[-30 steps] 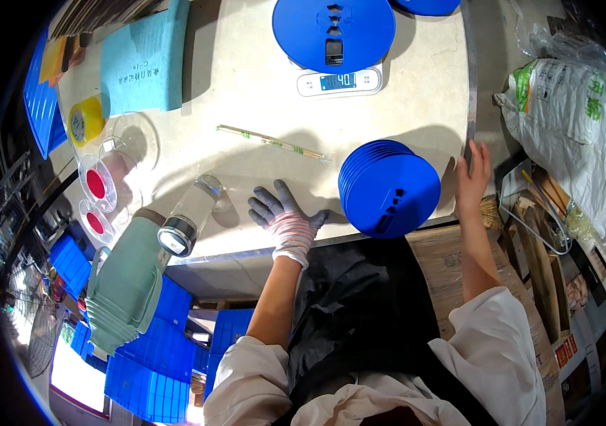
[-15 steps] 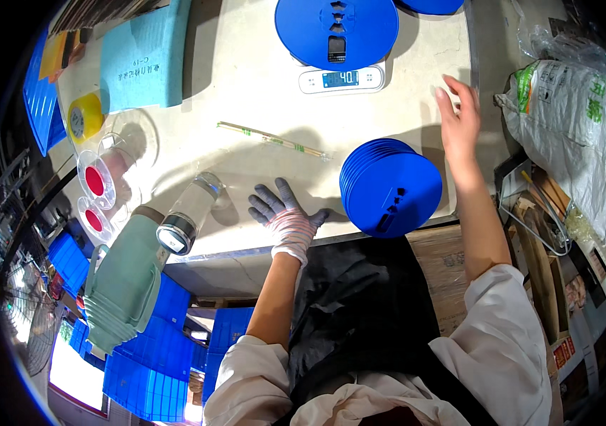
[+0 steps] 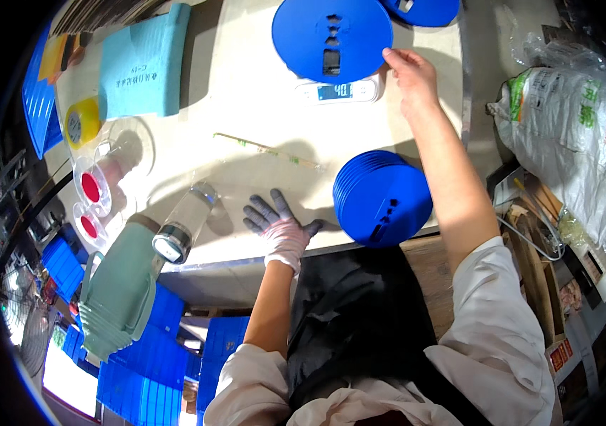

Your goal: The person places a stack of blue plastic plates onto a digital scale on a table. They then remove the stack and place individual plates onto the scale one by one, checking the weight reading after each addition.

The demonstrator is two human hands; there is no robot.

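Observation:
My right hand [image 3: 415, 77], bare, pinches the right edge of a round blue plastic disc [image 3: 355, 44] between thumb and fingers. This disc, with a row of cut-outs down its middle, covers most of a white digital scale [image 3: 361, 91]; only the scale's front with its lit display shows. Gloved in grey and white, my left hand [image 3: 274, 228] rests on the table near its front edge, fingers spread and holding nothing. To the right of it, a leaning stack of similar blue discs [image 3: 409, 195] stands at the table edge.
Another blue disc [image 3: 434, 13] lies at the far right. Thin sticks [image 3: 264, 148] lie mid-table. At the left are a clear bottle [image 3: 186, 221], a green bottle-shaped holder [image 3: 119, 280], tape rolls [image 3: 83, 122] and a light-blue folder [image 3: 139, 67]. A white plastic sack [image 3: 558, 135] sits at the right.
My right hand has moved left and away from me, from beside the scale onto the disc's edge. The disc on the scale now sits slightly nearer. My left hand stays spread on the table.

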